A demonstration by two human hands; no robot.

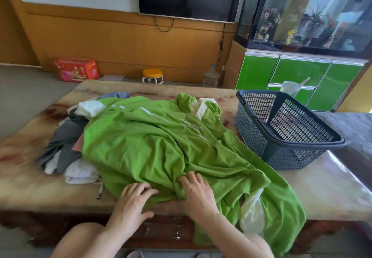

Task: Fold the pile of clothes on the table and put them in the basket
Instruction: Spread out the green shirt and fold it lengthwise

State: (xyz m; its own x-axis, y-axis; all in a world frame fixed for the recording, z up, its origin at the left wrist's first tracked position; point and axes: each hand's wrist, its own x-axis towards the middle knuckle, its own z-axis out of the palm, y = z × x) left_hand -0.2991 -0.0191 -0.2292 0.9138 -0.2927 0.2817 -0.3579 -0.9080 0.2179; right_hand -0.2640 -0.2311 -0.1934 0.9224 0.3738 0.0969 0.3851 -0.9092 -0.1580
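your left hand lies flat on the near hem of the green shirt, fingers spread and straight, gripping nothing. your right hand rests just beside it on a bunched fold of the same shirt. its fingers reach forward over the cloth, but the thumb is hidden in the fold, so you cannot tell whether it pinches. the shirt sprawls across the table, and its right side hangs over the near edge. it covers part of the grey and white clothes heaped to the left. the dark basket stands on the table to the right, touching the shirt's edge.
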